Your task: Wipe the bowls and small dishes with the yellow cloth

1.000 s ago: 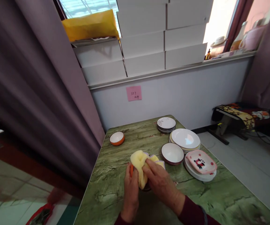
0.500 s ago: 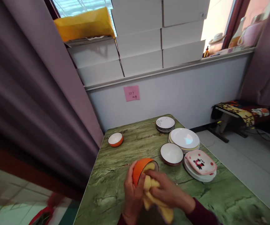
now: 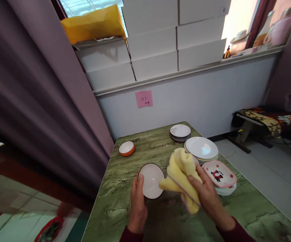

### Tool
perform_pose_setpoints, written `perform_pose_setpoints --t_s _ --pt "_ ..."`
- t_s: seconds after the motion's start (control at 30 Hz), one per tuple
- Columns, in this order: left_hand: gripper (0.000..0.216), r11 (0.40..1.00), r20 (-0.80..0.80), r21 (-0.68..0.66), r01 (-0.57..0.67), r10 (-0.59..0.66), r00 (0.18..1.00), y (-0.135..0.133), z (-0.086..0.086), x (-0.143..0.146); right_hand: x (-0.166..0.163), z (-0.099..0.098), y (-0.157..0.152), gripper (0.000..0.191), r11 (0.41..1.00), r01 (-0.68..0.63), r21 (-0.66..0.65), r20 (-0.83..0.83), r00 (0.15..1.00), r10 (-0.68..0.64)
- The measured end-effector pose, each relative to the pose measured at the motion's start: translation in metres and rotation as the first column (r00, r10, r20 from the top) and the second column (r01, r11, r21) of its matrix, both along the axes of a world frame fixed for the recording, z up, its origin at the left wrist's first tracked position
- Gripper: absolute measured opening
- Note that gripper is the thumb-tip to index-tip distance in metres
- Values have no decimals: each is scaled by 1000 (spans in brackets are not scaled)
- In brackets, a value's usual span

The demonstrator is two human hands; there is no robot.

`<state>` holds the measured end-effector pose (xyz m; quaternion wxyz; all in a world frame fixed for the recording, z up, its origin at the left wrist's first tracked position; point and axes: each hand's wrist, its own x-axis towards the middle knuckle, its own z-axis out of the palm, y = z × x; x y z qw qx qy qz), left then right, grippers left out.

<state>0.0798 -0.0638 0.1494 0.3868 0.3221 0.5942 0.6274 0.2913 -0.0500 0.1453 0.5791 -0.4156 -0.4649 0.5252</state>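
— What do the hands have?
— The left hand (image 3: pixel 138 201) is closed on the near rim of a bowl (image 3: pixel 150 180), with the thumb on the inside edge and the fingers hidden behind it. The right hand (image 3: pixel 209 195) is clenched round a yellow cloth (image 3: pixel 182 173), which bunches up above the fingers.

— How does the bowl sit?
— It is tipped up, its white inside facing the person, at the near middle of the table (image 3: pixel 120 181). I cannot tell whether its lower edge rests on the top or hangs just above it. The cloth's left tip reaches the bowl's right rim.

— And round them?
— Behind the cloth is a stack of wide plates (image 3: pixel 202 148), and further back a stack of small plates (image 3: pixel 180 131). Just beside the right hand, a pink tray (image 3: pixel 219 173) with red dots lies on another stack. An orange bowl (image 3: pixel 126 148) stands well apart near the far left corner.

— Beyond the table?
— There is a pink note (image 3: pixel 144 99) on the wall and white boxes (image 3: pixel 155 50) on the ledge above it. A curtain (image 3: pixel 39 101) hangs at the left.
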Motion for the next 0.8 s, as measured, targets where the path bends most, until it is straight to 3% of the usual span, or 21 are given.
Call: perform_pose_setpoints --t_s 0.03,0.1,0.17,0.27,0.43,0.57,0.63,0.67,0.73,0.8 --pt "45 999 59 -18 27 -26 998 0 -2 3 -6 -2 0 53 990 28 140 178 983 -53" --pt "46 997 124 -41 63 -58 991 0 -8 11 -21 -8 -3 54 925 -102 366 507 855 -107" --pt "45 997 86 -45 57 -53 995 -1 -15 17 -38 -15 -9 61 866 -282 413 717 686 -119" --pt "43 998 -7 -51 48 -48 999 -1 -24 20 -56 -27 -17 69 872 -305 384 808 567 -158" --pt "49 995 -116 -20 102 -104 988 -3 -21 13 -66 -33 -20 71 898 -291 331 794 600 -99" --pt "52 991 -83 24 131 -128 988 -6 -13 12 -68 -16 -17 54 901 -334 276 692 720 55" --pt "52 993 -9 28 113 -113 994 -8 -10 11 -63 -1 -15 37 898 -407 165 530 805 268" --pt "51 995 34 24 100 -101 994 -8 -8 10 -59 6 -14 34 881 -466 83 385 830 403" --pt "48 998 93 12 66 -67 993 -7 -3 6 -45 18 -13 38 783 -613 -104 -54 790 611" --pt "46 1000 106 10 26 -27 994 -6 0 -1 -26 26 -12 38 719 -652 -241 -322 752 575"
